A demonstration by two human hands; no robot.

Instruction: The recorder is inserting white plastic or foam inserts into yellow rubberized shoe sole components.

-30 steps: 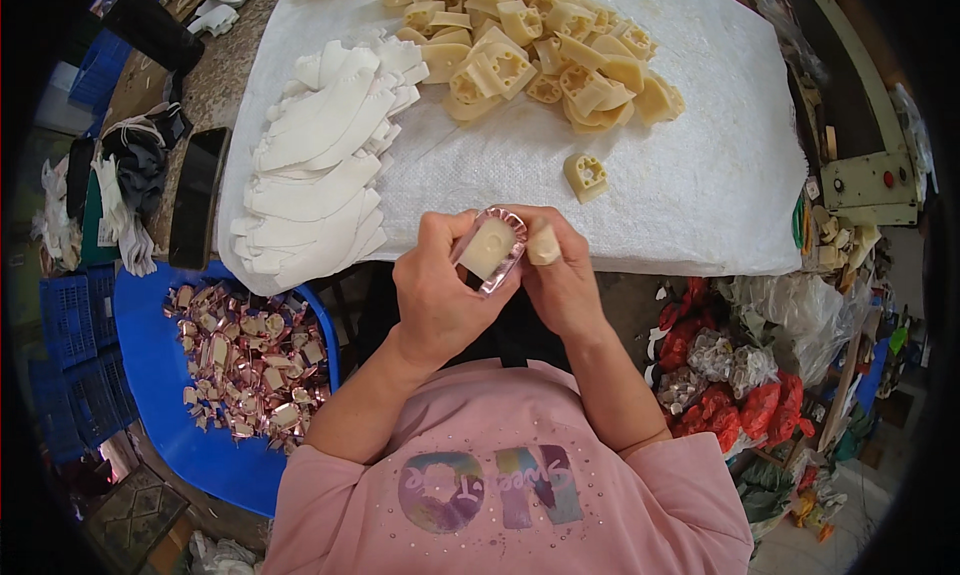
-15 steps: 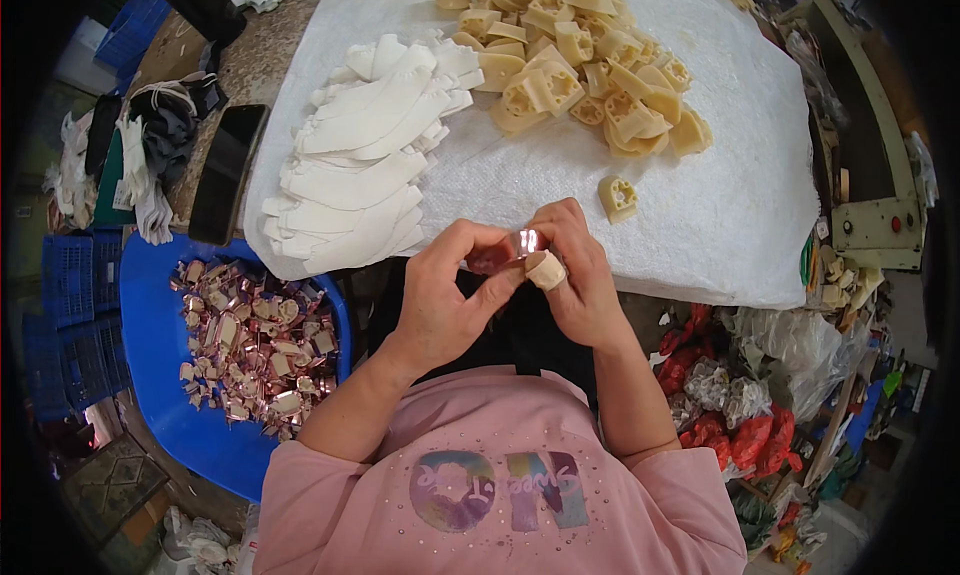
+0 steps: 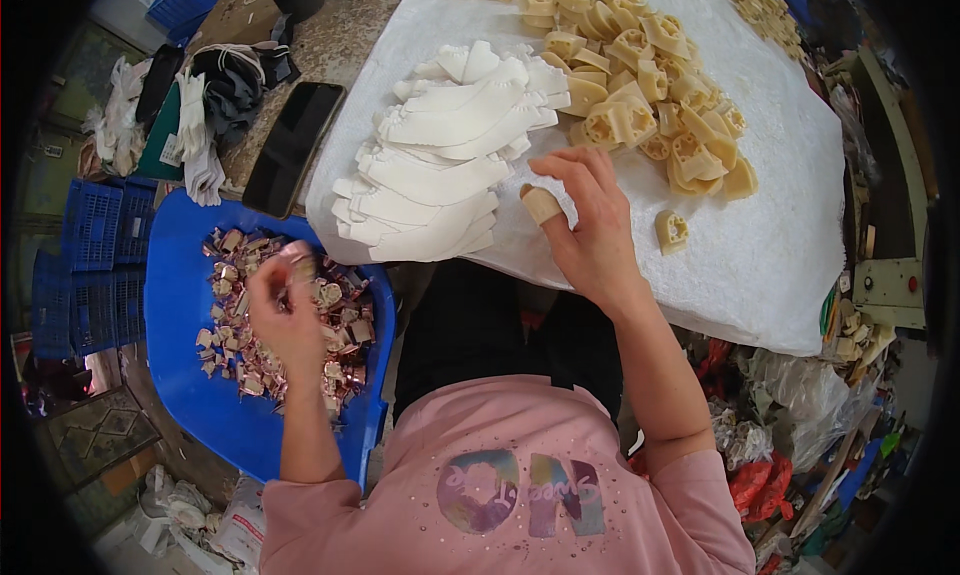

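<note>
Over the blue tub [image 3: 180,405], my left hand [image 3: 287,320] is curled with bent, slightly blurred fingers. A shiny pink metallic piece [image 3: 298,259] shows at its fingertips. Beneath it the tub holds a heap of small copper-pink and beige pieces [image 3: 250,350]. My right hand [image 3: 595,220] is at the near side of the white-covered table with thumb and fingers apart and nothing between them. A tan cover [image 3: 541,205] wraps its thumb. The fingertips are close to a stack of thin curved white sheets [image 3: 430,165]. One cream-coloured hollow piece [image 3: 671,232] lies to the right of that hand.
A pile of cream hollow pieces [image 3: 650,85] covers the table's far middle. Left of the white sheets lies a black phone [image 3: 292,150], with gloves [image 3: 197,125] beyond it. Blue crates [image 3: 100,225] stand at far left. Plastic bags [image 3: 765,485] crowd the lower right.
My hands have parted. The left has carried the shiny pink piece from the table edge leftward over the tub; the right has opened and moved toward the white sheets. The whole view has shifted.
</note>
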